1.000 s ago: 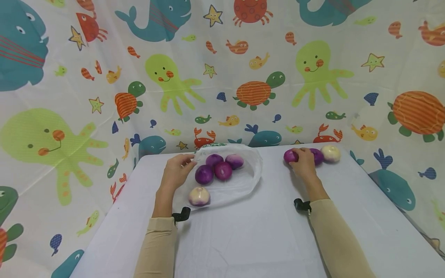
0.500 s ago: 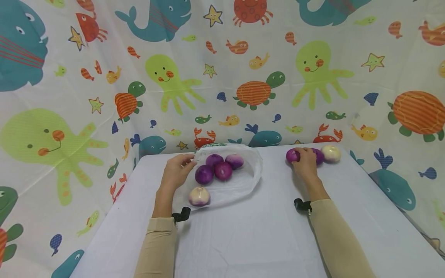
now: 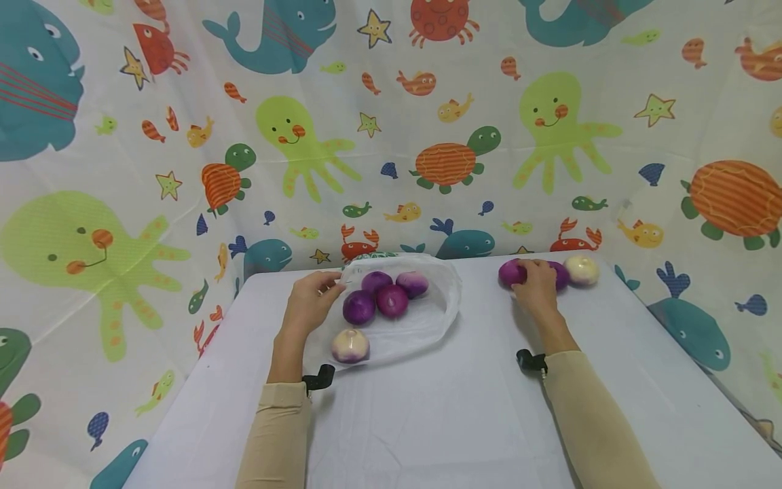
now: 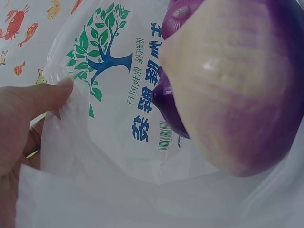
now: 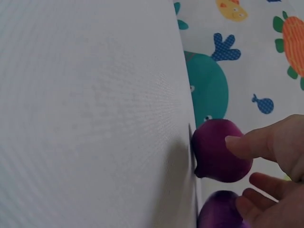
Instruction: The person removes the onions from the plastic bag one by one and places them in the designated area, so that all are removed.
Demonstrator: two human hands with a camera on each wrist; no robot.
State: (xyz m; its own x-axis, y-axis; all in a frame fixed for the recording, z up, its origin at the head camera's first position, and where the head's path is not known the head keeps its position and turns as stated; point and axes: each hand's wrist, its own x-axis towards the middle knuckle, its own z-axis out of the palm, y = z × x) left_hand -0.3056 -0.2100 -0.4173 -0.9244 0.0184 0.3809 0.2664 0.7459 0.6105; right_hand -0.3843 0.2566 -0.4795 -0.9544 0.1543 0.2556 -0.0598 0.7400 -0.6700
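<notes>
My left hand (image 3: 308, 302) pinches the left rim of a white plastic bag (image 3: 436, 326), thumb on the inner side in the left wrist view. Inside lie several purple onions (image 3: 359, 307) and, at the near side, a cream-and-purple onion (image 4: 228, 95). At the right rear of the table my right hand (image 3: 537, 288) grips a purple onion (image 5: 221, 152), thumb pressed on its near face. The fingers partly cover it in the head view. Close by its fingertips sits a second purple onion (image 5: 223, 209), with a whitish onion (image 3: 580, 270) to the right.
Everything stands on a white-covered table (image 3: 446, 421). A curtain (image 3: 379, 136) printed with sea animals hangs behind the rear edge. A black wrist camera (image 3: 531, 360) is worn on the right wrist, another camera (image 3: 319, 377) on the left.
The purple onion at my right hand shifts slightly right, then back left. My left hand and the bag stay where they were.
</notes>
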